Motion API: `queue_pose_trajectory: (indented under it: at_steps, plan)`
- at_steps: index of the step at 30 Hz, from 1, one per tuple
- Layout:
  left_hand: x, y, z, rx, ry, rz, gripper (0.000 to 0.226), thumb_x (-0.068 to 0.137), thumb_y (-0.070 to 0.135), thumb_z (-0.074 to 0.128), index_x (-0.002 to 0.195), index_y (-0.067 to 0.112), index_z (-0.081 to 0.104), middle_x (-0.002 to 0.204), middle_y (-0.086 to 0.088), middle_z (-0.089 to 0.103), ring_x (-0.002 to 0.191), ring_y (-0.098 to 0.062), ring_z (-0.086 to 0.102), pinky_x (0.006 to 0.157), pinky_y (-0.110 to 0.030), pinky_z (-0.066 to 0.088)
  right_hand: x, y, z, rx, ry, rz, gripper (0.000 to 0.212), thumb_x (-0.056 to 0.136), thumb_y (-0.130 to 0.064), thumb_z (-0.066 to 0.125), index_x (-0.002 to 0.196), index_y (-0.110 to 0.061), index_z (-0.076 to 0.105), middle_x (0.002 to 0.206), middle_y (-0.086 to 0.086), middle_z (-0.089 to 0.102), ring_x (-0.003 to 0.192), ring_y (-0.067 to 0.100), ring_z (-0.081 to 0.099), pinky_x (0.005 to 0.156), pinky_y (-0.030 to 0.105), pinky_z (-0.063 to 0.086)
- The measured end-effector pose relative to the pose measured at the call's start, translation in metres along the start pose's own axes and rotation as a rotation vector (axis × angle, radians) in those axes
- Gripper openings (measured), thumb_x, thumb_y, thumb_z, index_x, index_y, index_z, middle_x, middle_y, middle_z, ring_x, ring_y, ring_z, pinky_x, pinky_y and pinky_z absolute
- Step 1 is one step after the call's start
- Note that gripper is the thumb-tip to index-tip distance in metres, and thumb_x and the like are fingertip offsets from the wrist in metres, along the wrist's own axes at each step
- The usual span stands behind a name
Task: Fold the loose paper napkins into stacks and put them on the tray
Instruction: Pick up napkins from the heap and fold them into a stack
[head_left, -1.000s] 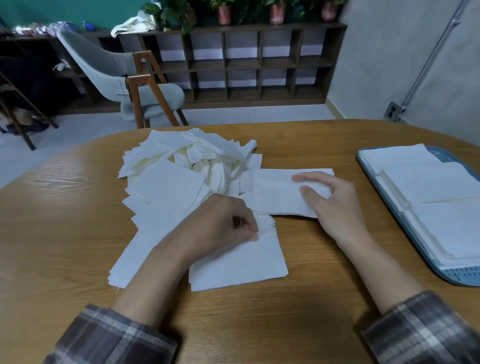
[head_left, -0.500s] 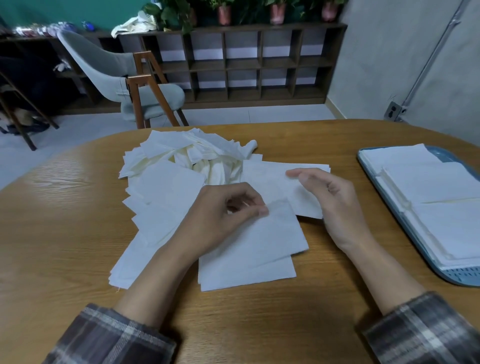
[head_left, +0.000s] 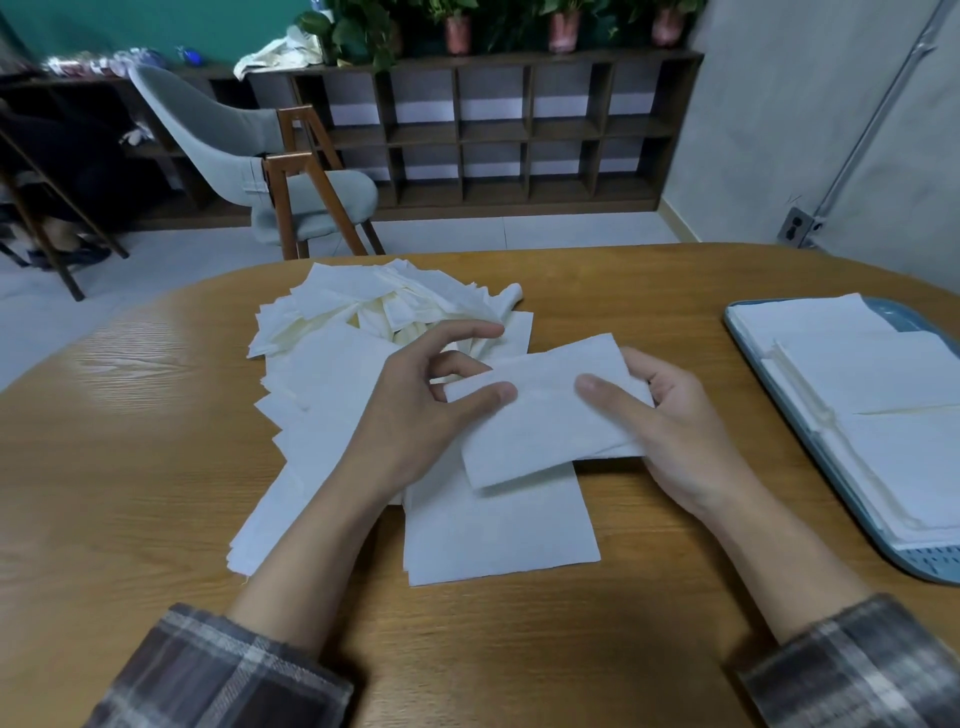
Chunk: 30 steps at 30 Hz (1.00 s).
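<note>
Head view shows me one folded napkin (head_left: 545, 431) held by both ends over the table (head_left: 156, 467): my left hand (head_left: 415, 415) pinches its left edge between thumb and fingers, and my right hand (head_left: 670, 431) grips its right end, thumb on top. Under it a flat napkin (head_left: 493, 530) lies on the table, the loose pile (head_left: 363, 332) sits behind and to the left, and folded stacks (head_left: 883, 389) lie in the tray (head_left: 930, 561) at right.
</note>
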<state>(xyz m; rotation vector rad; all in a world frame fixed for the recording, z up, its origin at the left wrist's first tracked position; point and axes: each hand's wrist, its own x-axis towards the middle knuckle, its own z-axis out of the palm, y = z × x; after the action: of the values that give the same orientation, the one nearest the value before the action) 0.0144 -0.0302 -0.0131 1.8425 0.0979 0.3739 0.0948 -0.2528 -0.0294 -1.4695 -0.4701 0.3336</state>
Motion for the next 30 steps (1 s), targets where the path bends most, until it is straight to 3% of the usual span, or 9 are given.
queue_pose_trajectory:
  at_steps: [4, 12, 14, 18, 23, 26, 30]
  plan:
    - [-0.002, 0.004, 0.003, -0.053, 0.028, -0.013, 0.043, 0.083, 0.011, 0.088, 0.12, 0.024, 0.073, 0.084, -0.001, 0.079, 0.063, -0.002, 0.069, 0.056, -0.01, 0.045, -0.003, -0.001, 0.006, -0.004, -0.053, 0.017, 0.029, 0.096, -0.014, 0.071, 0.125, -0.014, 0.07, 0.114, 0.001, 0.079, 0.105, 0.016, 0.076, 0.08, 0.023, 0.059]
    - [-0.002, 0.001, 0.003, -0.007, 0.016, -0.012, 0.041, 0.083, 0.015, 0.089, 0.119, 0.027, 0.074, 0.087, 0.001, 0.08, 0.071, -0.003, 0.071, 0.06, -0.011, 0.047, -0.002, -0.001, 0.007, -0.068, -0.049, -0.014, 0.041, 0.096, -0.011, 0.072, 0.133, -0.027, 0.064, 0.115, 0.001, 0.076, 0.104, 0.016, 0.073, 0.081, 0.023, 0.058]
    - [-0.001, -0.003, 0.004, 0.036, 0.022, 0.008, 0.039, 0.084, 0.022, 0.089, 0.118, 0.031, 0.074, 0.094, 0.005, 0.079, 0.081, -0.003, 0.071, 0.066, -0.013, 0.047, -0.002, 0.001, 0.007, -0.051, -0.055, -0.021, 0.046, 0.096, -0.01, 0.072, 0.136, -0.029, 0.061, 0.115, 0.003, 0.076, 0.104, 0.018, 0.073, 0.082, 0.026, 0.06]
    - [0.0, -0.006, 0.005, 0.117, 0.018, 0.024, 0.033, 0.089, 0.038, 0.082, 0.121, 0.04, 0.072, 0.123, 0.02, 0.07, 0.116, -0.001, 0.065, 0.092, -0.025, 0.054, -0.001, 0.0, 0.005, 0.081, -0.053, -0.039, 0.06, 0.092, -0.008, 0.073, 0.142, -0.034, 0.053, 0.115, 0.007, 0.074, 0.103, 0.021, 0.073, 0.084, 0.033, 0.062]
    - [-0.004, -0.001, 0.007, -0.068, -0.064, -0.042, 0.035, 0.092, 0.016, 0.081, 0.124, 0.027, 0.071, 0.101, 0.009, 0.08, 0.09, -0.008, 0.077, 0.073, -0.023, 0.059, 0.001, 0.002, 0.0, 0.004, -0.006, -0.066, 0.057, 0.094, -0.01, 0.075, 0.138, -0.038, 0.052, 0.123, 0.012, 0.07, 0.11, 0.028, 0.072, 0.087, 0.039, 0.062]
    - [-0.002, -0.008, 0.01, 0.013, 0.016, -0.009, 0.039, 0.09, 0.017, 0.083, 0.123, 0.032, 0.07, 0.104, 0.006, 0.079, 0.091, -0.013, 0.077, 0.077, -0.035, 0.064, 0.0, 0.002, -0.001, -0.175, -0.056, -0.087, 0.03, 0.096, -0.011, 0.073, 0.123, -0.025, 0.07, 0.119, -0.009, 0.074, 0.113, 0.007, 0.068, 0.094, 0.021, 0.053]
    - [-0.002, -0.016, 0.01, 0.347, 0.025, 0.129, 0.052, 0.088, 0.031, 0.085, 0.129, 0.036, 0.055, 0.119, 0.017, 0.061, 0.099, -0.004, 0.062, 0.077, -0.014, 0.052, 0.004, 0.008, -0.001, -0.36, 0.058, -0.07, 0.025, 0.097, -0.003, 0.07, 0.109, -0.022, 0.08, 0.111, -0.026, 0.075, 0.114, -0.015, 0.061, 0.092, -0.001, 0.037]
